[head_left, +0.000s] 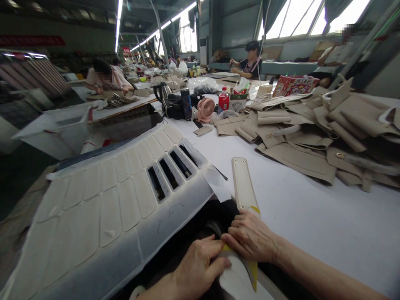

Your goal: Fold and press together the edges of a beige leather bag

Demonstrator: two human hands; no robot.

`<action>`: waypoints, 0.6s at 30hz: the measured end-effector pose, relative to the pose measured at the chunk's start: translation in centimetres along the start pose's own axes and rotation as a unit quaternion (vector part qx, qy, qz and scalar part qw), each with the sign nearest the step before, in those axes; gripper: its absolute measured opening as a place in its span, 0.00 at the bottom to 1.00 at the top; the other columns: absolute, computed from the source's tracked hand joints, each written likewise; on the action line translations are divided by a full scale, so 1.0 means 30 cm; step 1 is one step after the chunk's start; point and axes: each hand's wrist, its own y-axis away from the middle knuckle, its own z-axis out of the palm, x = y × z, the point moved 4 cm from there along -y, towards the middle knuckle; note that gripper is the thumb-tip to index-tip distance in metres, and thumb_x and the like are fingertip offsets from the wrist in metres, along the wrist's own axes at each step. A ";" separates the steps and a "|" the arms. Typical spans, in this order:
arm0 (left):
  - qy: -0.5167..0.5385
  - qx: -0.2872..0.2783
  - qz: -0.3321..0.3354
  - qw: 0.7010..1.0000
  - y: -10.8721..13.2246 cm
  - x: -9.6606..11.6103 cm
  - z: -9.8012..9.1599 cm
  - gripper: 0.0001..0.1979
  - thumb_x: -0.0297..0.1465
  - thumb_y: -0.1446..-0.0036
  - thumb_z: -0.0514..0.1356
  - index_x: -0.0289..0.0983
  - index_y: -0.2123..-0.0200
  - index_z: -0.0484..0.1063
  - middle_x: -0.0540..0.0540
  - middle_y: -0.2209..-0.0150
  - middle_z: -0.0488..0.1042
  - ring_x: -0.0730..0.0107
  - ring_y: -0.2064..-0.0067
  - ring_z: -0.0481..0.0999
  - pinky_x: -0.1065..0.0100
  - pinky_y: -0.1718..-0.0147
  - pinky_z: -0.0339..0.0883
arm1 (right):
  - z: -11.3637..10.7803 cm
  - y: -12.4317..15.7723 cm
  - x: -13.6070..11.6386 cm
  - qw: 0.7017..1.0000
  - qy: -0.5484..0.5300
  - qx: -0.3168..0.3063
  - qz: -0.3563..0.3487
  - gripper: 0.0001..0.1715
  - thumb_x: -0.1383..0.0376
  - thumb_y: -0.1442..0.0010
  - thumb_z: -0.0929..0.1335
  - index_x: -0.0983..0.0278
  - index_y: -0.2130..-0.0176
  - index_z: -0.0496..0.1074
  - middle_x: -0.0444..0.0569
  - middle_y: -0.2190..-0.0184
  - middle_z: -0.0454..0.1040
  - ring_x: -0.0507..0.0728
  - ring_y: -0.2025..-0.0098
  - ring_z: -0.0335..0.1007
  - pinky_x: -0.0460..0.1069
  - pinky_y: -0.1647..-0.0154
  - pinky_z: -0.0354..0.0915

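My left hand (201,264) is closed, with its thumb and fingers pinching a pale piece with yellow edging (253,277) at the table's near edge. My right hand (251,236) is closed on the same piece, just right of the left hand, and the two hands touch or nearly touch. The fingers cover much of the piece, so its full shape is hidden. Beyond the right hand, a long cream strip with rounded corners and small metal studs (243,181) lies on the white table (300,233).
To the left, a tilted panel (175,212) carries rows of cream pieces (108,216) and several open slots. Beige leather-like parts (293,154) are heaped at right. A pink fan (205,109), a red-labelled bottle (223,100) and a kettle (161,92) stand behind. Other people work further back.
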 end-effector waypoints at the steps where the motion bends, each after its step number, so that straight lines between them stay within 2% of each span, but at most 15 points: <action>1: -0.019 0.003 0.018 1.000 0.000 0.005 0.006 0.11 0.31 0.39 0.57 0.37 0.74 0.66 0.53 0.74 0.68 0.70 0.66 0.71 0.67 0.47 0.59 | 0.003 0.006 -0.003 1.000 -0.005 0.000 0.006 0.28 0.58 0.28 0.52 0.61 0.74 0.67 0.45 0.76 0.72 0.53 0.72 0.63 0.56 0.65 0.43; 5: -0.072 0.003 0.057 0.996 0.014 0.022 0.015 0.10 0.32 0.37 0.53 0.38 0.71 0.68 0.48 0.68 0.74 0.66 0.60 0.74 0.61 0.41 0.55 | 0.008 0.038 -0.025 0.999 -0.021 0.000 0.049 0.29 0.58 0.28 0.51 0.61 0.74 0.68 0.45 0.75 0.73 0.53 0.73 0.64 0.55 0.66 0.43; 7: -0.064 -0.011 0.060 0.996 0.021 0.019 0.011 0.12 0.34 0.36 0.52 0.38 0.68 0.71 0.48 0.65 0.75 0.64 0.57 0.75 0.58 0.38 0.51 | 0.009 0.057 -0.043 0.997 -0.027 0.000 0.077 0.30 0.58 0.28 0.51 0.61 0.74 0.68 0.44 0.76 0.74 0.53 0.72 0.65 0.55 0.66 0.42; 10: 0.049 -0.050 0.000 0.998 0.010 -0.016 0.008 0.20 0.43 0.34 0.51 0.37 0.65 0.76 0.49 0.67 0.76 0.64 0.60 0.75 0.56 0.38 0.52 | 0.018 0.081 -0.069 0.992 -0.032 -0.002 0.118 0.31 0.57 0.27 0.50 0.61 0.74 0.68 0.44 0.76 0.74 0.54 0.71 0.67 0.55 0.66 0.43; 12: 0.151 -0.071 -0.060 0.984 -0.015 -0.047 0.017 0.30 0.51 0.35 0.46 0.35 0.62 0.79 0.48 0.68 0.77 0.63 0.63 0.75 0.58 0.45 0.60 | 0.024 0.093 -0.080 0.990 -0.036 -0.007 0.138 0.32 0.56 0.27 0.50 0.60 0.73 0.69 0.45 0.75 0.75 0.54 0.71 0.69 0.54 0.65 0.44; 14: 0.243 -0.084 -0.109 0.960 -0.046 -0.072 0.036 0.37 0.55 0.36 0.41 0.33 0.60 0.80 0.44 0.66 0.79 0.60 0.62 0.76 0.60 0.52 0.66 | 0.027 0.108 -0.084 0.987 -0.039 -0.015 0.156 0.32 0.55 0.27 0.50 0.60 0.72 0.70 0.45 0.74 0.76 0.54 0.71 0.70 0.54 0.65 0.45; 16: 0.293 -0.091 -0.136 0.942 -0.075 -0.088 0.059 0.37 0.57 0.39 0.45 0.31 0.58 0.80 0.40 0.62 0.80 0.57 0.59 0.77 0.60 0.55 0.67 | 0.023 0.137 -0.081 0.981 -0.043 -0.025 0.185 0.33 0.54 0.28 0.49 0.60 0.72 0.71 0.45 0.74 0.76 0.54 0.71 0.71 0.53 0.65 0.47; 18: 0.309 -0.092 -0.152 0.934 -0.095 -0.101 0.079 0.32 0.55 0.45 0.57 0.31 0.58 0.81 0.39 0.61 0.80 0.54 0.58 0.77 0.59 0.54 0.66 | 0.014 0.189 -0.073 0.972 -0.045 -0.031 0.227 0.35 0.53 0.28 0.49 0.60 0.74 0.70 0.45 0.74 0.76 0.54 0.71 0.72 0.53 0.64 0.49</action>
